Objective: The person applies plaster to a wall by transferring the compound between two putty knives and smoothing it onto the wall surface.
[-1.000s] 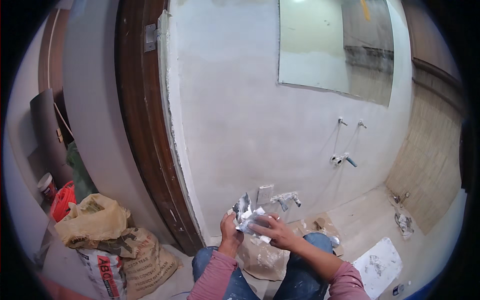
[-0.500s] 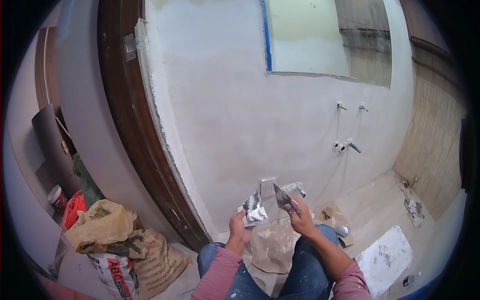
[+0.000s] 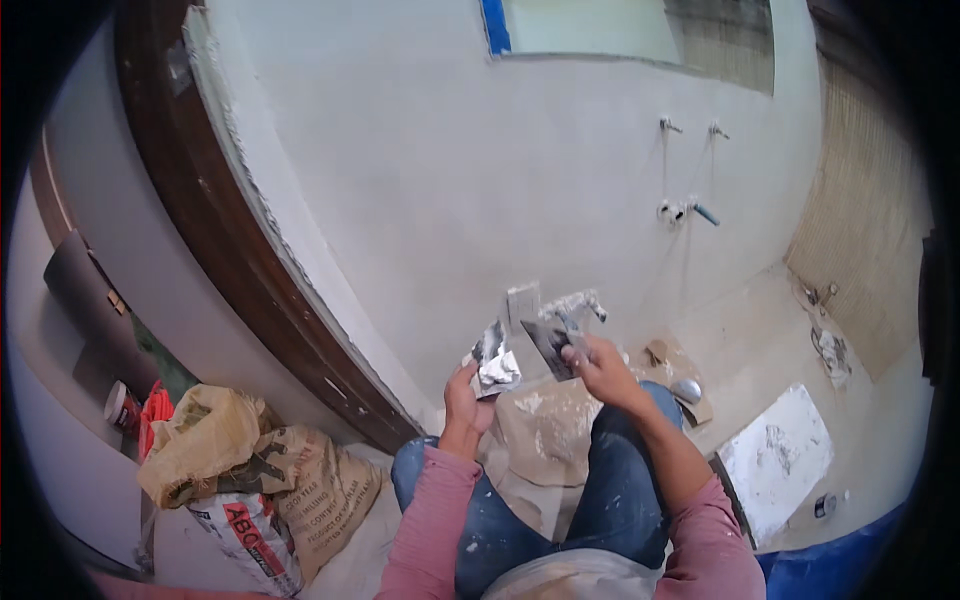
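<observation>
My left hand (image 3: pixel 466 400) is closed on a metal spreader (image 3: pixel 491 348) carrying lumps of white putty (image 3: pixel 498 370). To its right, my right hand (image 3: pixel 604 372) grips a putty knife (image 3: pixel 546 347), its dark flat blade angled up to the left, apart from the spreader. Just beyond both tools, low on the white wall (image 3: pixel 430 170), are a pale socket box (image 3: pixel 522 298) and plaster-smeared fittings (image 3: pixel 586 305). Cardboard (image 3: pixel 545 430) spotted with white lies between my knees.
Dark wooden door frame (image 3: pixel 230 250) at left, with sacks (image 3: pixel 320 500), a bucket (image 3: pixel 122 410) and red bundle (image 3: pixel 157 408). Wall pipes (image 3: pixel 690 210) sit below a mirror (image 3: pixel 620 30). At right lie a white-smeared board (image 3: pixel 775 465), a silver round object (image 3: pixel 688 390) and metal fittings (image 3: pixel 830 345).
My hands have separated: the right, with its blade, moved away from the left spreader, then slightly up. The view has tilted downward, so the wall and mirror sit higher in the picture.
</observation>
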Demonstrator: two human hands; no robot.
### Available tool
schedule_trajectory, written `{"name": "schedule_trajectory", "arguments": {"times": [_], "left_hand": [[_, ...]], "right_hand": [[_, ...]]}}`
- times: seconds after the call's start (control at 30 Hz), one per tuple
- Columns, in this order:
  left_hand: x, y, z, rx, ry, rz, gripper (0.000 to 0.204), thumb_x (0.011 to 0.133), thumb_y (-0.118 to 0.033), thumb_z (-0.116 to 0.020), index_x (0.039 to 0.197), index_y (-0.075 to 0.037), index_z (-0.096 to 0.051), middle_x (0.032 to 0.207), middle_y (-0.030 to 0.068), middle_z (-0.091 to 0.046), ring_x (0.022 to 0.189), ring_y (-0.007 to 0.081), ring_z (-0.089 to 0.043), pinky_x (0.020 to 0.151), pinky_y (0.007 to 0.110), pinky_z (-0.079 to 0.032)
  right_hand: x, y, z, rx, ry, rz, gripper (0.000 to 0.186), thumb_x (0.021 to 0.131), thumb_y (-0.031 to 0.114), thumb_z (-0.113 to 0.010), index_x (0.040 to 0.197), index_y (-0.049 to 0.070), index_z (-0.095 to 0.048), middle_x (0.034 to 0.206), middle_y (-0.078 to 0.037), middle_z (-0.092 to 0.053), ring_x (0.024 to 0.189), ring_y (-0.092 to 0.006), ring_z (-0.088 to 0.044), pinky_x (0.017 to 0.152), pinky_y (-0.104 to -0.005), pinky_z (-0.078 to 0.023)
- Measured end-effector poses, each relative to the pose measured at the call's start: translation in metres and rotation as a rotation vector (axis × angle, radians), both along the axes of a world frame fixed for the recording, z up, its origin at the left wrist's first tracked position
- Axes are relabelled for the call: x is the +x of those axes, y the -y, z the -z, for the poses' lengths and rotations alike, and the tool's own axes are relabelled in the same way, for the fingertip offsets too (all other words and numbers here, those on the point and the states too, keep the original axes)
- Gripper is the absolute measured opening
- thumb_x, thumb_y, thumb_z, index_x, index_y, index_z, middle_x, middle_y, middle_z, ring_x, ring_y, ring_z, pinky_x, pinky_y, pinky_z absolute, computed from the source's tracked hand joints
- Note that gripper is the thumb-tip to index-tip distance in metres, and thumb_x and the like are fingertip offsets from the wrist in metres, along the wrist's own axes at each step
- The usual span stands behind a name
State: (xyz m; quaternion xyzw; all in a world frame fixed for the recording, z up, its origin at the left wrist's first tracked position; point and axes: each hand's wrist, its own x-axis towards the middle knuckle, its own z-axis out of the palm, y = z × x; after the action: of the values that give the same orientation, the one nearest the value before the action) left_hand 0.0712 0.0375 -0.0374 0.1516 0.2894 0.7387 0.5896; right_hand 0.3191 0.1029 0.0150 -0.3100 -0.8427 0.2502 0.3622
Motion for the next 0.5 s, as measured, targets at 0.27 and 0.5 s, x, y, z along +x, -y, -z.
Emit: {"name": "schedule_trajectory", "arguments": {"times": [0.27, 0.5], "left_hand": [[0.002, -0.005, 0.021, 0.000, 0.162, 0.416, 0.037, 0.104, -0.018, -0.048, 0.135, 0.002, -0.056, 0.119, 0.0150, -0.070, 0.105, 0.0238, -0.070, 0.092, 0.036, -0.058], [-0.012, -0.002, 0.000, 0.053, 0.036, 0.231, 0.042, 0.104, -0.018, -0.045, 0.137, 0.007, -0.052, 0.129, 0.0230, -0.066, 0.114, 0.0293, -0.068, 0.099, 0.038, -0.055]], "right_hand": [[0.018, -0.004, -0.016, -0.634, -0.191, -0.072, 0.039, 0.103, 0.039, -0.061, 0.101, 0.000, -0.068, 0.082, 0.003, -0.061, 0.077, -0.0086, -0.051, 0.069, -0.0284, -0.044], [0.022, -0.020, -0.004, -0.656, -0.323, 0.183, 0.036, 0.102, 0.040, -0.062, 0.108, 0.005, -0.071, 0.091, 0.003, -0.066, 0.083, -0.0096, -0.061, 0.075, -0.0296, -0.049]]}}
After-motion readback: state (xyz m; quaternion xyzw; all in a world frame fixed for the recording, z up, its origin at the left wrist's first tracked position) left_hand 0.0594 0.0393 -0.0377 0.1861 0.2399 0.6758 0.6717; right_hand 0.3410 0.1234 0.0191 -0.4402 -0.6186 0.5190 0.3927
